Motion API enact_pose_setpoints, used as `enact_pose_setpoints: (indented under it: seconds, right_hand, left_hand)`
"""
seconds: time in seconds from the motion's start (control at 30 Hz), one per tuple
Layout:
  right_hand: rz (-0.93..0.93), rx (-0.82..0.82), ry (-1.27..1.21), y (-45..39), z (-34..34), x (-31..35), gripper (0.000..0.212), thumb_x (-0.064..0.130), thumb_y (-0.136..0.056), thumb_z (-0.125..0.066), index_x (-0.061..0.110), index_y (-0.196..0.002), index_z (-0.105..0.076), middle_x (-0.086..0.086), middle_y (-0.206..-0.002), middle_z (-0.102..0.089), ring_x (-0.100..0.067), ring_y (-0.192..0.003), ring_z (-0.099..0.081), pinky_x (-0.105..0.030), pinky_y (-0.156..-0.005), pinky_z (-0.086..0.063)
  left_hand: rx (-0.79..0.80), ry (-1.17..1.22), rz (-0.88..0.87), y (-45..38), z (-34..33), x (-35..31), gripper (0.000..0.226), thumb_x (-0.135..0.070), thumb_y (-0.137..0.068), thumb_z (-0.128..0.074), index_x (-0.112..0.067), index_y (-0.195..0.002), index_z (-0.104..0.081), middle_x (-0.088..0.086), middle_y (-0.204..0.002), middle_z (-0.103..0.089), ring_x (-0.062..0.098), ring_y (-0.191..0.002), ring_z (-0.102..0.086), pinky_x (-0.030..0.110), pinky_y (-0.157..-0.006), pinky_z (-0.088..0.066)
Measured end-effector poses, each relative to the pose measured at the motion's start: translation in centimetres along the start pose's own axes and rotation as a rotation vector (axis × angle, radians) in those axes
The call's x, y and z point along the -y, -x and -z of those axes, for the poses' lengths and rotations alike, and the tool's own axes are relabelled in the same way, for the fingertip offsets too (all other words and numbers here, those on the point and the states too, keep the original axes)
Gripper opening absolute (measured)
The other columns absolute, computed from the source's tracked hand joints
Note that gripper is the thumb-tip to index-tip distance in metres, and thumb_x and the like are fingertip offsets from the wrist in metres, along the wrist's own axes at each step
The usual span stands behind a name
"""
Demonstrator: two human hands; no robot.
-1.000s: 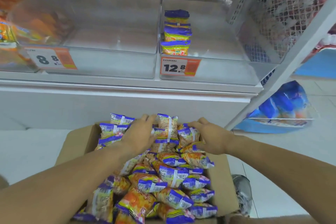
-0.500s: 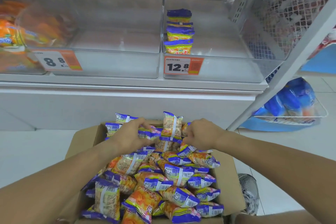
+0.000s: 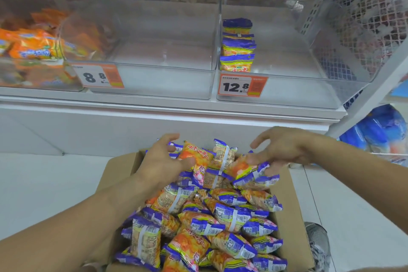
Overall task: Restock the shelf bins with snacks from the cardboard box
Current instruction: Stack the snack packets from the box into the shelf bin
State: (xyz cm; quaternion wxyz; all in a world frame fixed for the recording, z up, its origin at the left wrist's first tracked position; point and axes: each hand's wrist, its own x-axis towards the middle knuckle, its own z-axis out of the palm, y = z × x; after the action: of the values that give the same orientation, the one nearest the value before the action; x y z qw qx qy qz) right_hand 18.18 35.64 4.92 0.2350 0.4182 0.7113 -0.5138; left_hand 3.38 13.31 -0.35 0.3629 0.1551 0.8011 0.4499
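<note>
A cardboard box [image 3: 292, 203] on the floor is heaped with several orange-and-purple snack packets [image 3: 220, 221]. My left hand [image 3: 162, 161] grips a bunch of packets at the box's far end, thumb on an orange packet [image 3: 197, 155]. Opposite it, my right hand [image 3: 284, 150] holds a packet [image 3: 254, 173] from the right side, fingers curled beneath it, index finger raised. Both hands hover just above the pile. On the shelf above, the clear right bin [image 3: 291, 93], tagged 12.8, holds a short row of matching packets [image 3: 238, 51] along its left wall.
The clear middle bin [image 3: 159, 83], tagged 8.8, shows nothing inside. A left bin [image 3: 33, 48] holds orange packets. A slanted white shelf post [image 3: 373, 97] stands right, with a blue bag [image 3: 379, 130] in a wire basket behind. A shoe [image 3: 318, 243] sits beside the box.
Both hands closed on packets at the box's far end and lifted them a little off the pile. The right hand's fingers have spread and taken a packet.
</note>
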Motion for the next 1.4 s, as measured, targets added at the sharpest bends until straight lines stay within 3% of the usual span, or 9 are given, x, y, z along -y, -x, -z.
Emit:
enact_pose_setpoints:
  seconds: [0.07,0.17,0.3,0.47,0.7,0.8,1.0,1.13,1.4]
  right_hand:
    - [0.041,0.071,-0.277,0.1,1.4,0.3,0.071,0.009,-0.071,-0.083,0.006,-0.134,-0.051,-0.019,-0.107,-0.072,-0.028,-0.081,-0.076,-0.032,-0.069,-0.063]
    - [0.111,0.193,-0.522,0.0,1.6,0.8,0.069,0.001,-0.069,-0.077,0.007,-0.133,-0.051,-0.021,-0.117,-0.071,-0.035,-0.105,-0.071,-0.050,-0.081,-0.061]
    - [0.221,0.350,-0.446,0.2,-0.1,1.5,0.053,0.003,-0.074,-0.072,0.004,-0.127,-0.062,-0.013,-0.123,-0.070,-0.028,-0.114,-0.067,-0.042,-0.087,-0.061]
    - [0.379,0.264,-0.442,0.5,-0.7,2.4,0.053,-0.009,-0.081,-0.070,0.015,-0.128,-0.063,-0.011,-0.119,-0.071,-0.028,-0.107,-0.071,-0.036,-0.074,-0.062]
    - [0.502,0.120,-0.589,1.0,-0.9,3.8,0.051,-0.009,-0.079,-0.073,0.010,-0.125,-0.062,-0.016,-0.114,-0.073,-0.029,-0.103,-0.072,-0.038,-0.087,-0.061]
    - [0.469,0.167,-0.519,1.5,0.1,4.0,0.054,0.000,-0.078,-0.077,0.012,-0.128,-0.062,-0.010,-0.115,-0.074,-0.028,-0.109,-0.070,-0.040,-0.096,-0.057]
    - [0.567,0.298,-0.597,1.1,2.4,2.3,0.092,0.027,-0.061,-0.096,0.014,-0.140,-0.051,-0.016,-0.133,-0.064,-0.034,-0.123,-0.062,-0.048,-0.103,-0.051]
    - [0.629,0.193,-0.578,1.5,3.3,1.8,0.101,0.046,-0.055,-0.095,0.009,-0.139,-0.052,-0.014,-0.130,-0.066,-0.029,-0.117,-0.065,-0.037,-0.090,-0.057]
    - [0.741,-0.038,-0.521,3.3,6.8,2.6,0.090,0.057,-0.054,-0.091,0.012,-0.126,-0.064,-0.014,-0.119,-0.067,-0.025,-0.099,-0.060,-0.046,-0.098,-0.051]
  left_hand:
    - [0.038,0.182,0.123,0.3,0.2,-0.4,0.060,-0.018,-0.084,-0.080,-0.015,-0.136,-0.051,0.002,-0.124,-0.059,0.019,-0.105,-0.056,0.025,-0.078,-0.047]
    - [0.157,0.337,0.189,1.1,0.1,-1.3,0.013,-0.006,-0.089,-0.072,-0.014,-0.088,-0.062,-0.012,-0.077,-0.073,0.012,-0.091,-0.059,0.032,-0.098,-0.039]
    - [0.218,0.506,0.208,1.5,-0.7,-2.6,0.027,0.000,-0.090,-0.068,-0.004,-0.116,-0.063,0.009,-0.113,-0.074,0.026,-0.109,-0.068,0.049,-0.091,-0.058]
    - [0.219,0.453,0.065,1.8,-0.9,-4.7,0.030,-0.009,-0.095,-0.057,-0.008,-0.125,-0.058,0.008,-0.112,-0.074,0.025,-0.108,-0.069,0.053,-0.094,-0.055]
    - [0.205,0.305,-0.136,1.2,-1.8,-7.8,0.073,-0.072,-0.080,-0.062,-0.019,-0.129,-0.052,0.004,-0.107,-0.075,0.027,-0.092,-0.074,0.044,-0.086,-0.059]
    - [0.198,0.157,-0.269,1.6,-2.2,-8.4,0.073,-0.063,-0.069,-0.065,-0.027,-0.129,-0.045,-0.013,-0.117,-0.067,-0.002,-0.096,-0.068,0.018,-0.074,-0.056]
    - [0.190,0.023,-0.432,1.0,-1.9,-10.3,0.058,-0.062,-0.074,-0.063,-0.038,-0.126,-0.052,-0.021,-0.112,-0.067,-0.010,-0.100,-0.063,0.009,-0.075,-0.050]
    - [0.249,-0.102,-0.502,-0.2,-1.9,-12.4,0.059,-0.064,-0.072,-0.064,-0.037,-0.123,-0.057,-0.018,-0.110,-0.071,-0.003,-0.100,-0.066,0.020,-0.081,-0.053]
    - [0.173,0.060,-0.659,-1.9,-4.6,-15.8,0.062,-0.048,-0.067,-0.083,-0.026,-0.121,-0.063,-0.011,-0.108,-0.074,0.006,-0.099,-0.071,0.029,-0.087,-0.056]
